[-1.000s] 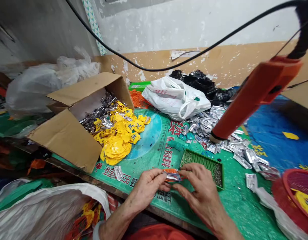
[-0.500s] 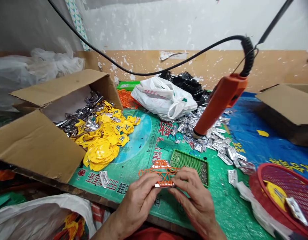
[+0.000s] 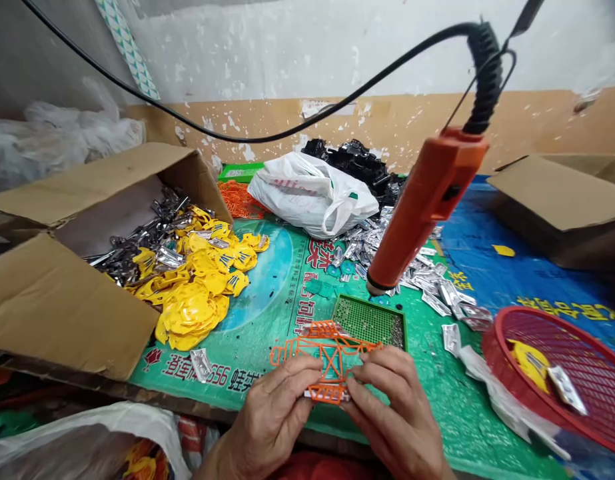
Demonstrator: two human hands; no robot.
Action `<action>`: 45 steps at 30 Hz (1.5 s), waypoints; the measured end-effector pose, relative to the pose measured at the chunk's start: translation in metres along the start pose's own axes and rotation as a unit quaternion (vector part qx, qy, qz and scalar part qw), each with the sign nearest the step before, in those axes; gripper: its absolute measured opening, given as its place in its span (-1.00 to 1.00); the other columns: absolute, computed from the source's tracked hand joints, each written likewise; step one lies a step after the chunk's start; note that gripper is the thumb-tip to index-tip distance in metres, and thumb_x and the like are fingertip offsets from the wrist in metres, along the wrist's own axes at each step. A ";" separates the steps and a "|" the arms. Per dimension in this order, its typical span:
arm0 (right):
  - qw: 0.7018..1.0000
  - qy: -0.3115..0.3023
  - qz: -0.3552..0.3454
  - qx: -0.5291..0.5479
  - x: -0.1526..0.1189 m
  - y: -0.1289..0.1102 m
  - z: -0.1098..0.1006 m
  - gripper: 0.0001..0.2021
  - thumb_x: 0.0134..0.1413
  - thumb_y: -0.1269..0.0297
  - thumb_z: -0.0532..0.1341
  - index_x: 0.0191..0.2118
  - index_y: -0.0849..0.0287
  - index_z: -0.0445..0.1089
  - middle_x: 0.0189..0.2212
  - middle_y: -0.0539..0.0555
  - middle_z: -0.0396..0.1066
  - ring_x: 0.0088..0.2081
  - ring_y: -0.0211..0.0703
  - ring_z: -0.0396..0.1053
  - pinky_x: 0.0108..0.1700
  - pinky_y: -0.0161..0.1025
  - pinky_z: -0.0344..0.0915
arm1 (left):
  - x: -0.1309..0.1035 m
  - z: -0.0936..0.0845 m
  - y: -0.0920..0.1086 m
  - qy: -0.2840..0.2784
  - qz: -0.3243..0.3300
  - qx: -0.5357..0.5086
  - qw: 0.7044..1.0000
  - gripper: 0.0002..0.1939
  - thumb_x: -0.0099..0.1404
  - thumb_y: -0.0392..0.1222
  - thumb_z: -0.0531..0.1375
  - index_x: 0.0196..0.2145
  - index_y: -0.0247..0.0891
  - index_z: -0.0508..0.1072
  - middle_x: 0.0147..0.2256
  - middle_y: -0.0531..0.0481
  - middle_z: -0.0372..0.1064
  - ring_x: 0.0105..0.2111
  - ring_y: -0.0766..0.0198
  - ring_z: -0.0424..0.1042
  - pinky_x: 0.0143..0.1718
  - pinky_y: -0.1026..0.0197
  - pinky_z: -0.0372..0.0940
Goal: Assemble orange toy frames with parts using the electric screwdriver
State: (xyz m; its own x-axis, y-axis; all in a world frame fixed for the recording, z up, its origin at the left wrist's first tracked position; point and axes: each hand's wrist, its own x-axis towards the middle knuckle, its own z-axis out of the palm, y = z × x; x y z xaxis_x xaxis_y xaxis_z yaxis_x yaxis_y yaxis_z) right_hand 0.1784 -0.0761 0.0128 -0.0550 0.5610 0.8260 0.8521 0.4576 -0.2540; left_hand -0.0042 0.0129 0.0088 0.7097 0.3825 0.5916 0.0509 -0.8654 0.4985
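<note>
My left hand (image 3: 274, 407) and my right hand (image 3: 394, 407) are closed on an orange plastic lattice frame (image 3: 332, 360), one at each side of its near end. A silvery piece (image 3: 307, 393) shows under that end, partly hidden by my fingers. Another silvery part sits at the frame's far end. Just behind lies a green mesh tray (image 3: 372, 320) with small metal bits along its side. An orange-red electric screwdriver (image 3: 422, 213) hangs tip down above the table on a black cord, apart from my hands.
On the left, a cardboard box (image 3: 82, 293) spills yellow plastic pieces (image 3: 192, 313) and dark metallic parts. Silvery pieces (image 3: 427, 280) are heaped behind the tray, near a white plastic bag (image 3: 312, 193). A red basket (image 3: 492, 360) stands right; another box (image 3: 562, 207) stands beyond.
The frame's near end has tipped, so more of its orange lattice shows between my hands. My view has shifted slightly, and the hanging screwdriver appears lower and further left.
</note>
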 end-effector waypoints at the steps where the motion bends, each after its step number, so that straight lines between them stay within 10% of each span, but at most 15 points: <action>1: 1.000 0.001 0.000 -0.003 -0.001 0.000 0.000 -0.87 0.09 0.49 0.22 -0.20 0.28 0.39 -0.30 0.11 0.42 -0.16 -0.09 0.30 -0.09 -0.01 0.26 | -0.001 0.001 0.000 -0.001 0.001 0.001 1.000 -0.71 0.32 -0.44 0.03 -0.02 -0.37 0.32 -0.09 -0.20 0.43 -0.03 0.31 0.41 0.01 0.34 0.31; 33: 0.995 -0.061 0.079 0.017 -0.005 -0.007 0.004 -0.88 0.15 0.45 0.14 -0.26 0.18 0.43 -0.38 0.04 0.49 -0.18 -0.11 0.31 0.03 0.01 0.10 | 0.002 -0.011 0.000 -0.078 0.045 0.106 0.990 -0.74 0.31 -0.41 0.01 -0.09 -0.35 0.38 -0.15 -0.16 0.51 -0.10 0.28 0.48 -0.13 0.33 0.37; 45: 0.999 -0.029 0.035 -0.020 -0.029 0.007 0.004 -0.82 0.09 0.48 0.15 -0.21 0.14 0.43 -0.37 0.07 0.50 -0.20 -0.07 0.36 -0.06 -0.02 0.21 | 0.005 0.001 0.008 0.023 -0.008 -0.013 1.000 -0.78 0.27 -0.47 0.10 -0.15 -0.27 0.33 -0.16 -0.17 0.45 -0.13 0.29 0.47 -0.12 0.31 0.40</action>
State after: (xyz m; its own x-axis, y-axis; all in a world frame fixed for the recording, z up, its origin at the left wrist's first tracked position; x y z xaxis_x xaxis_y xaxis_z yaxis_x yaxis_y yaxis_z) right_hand 0.1839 -0.0859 -0.0151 -0.0238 0.6308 0.7756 0.8750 0.3883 -0.2890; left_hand 0.0005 0.0079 0.0152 0.6758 0.4112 0.6117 0.0429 -0.8505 0.5243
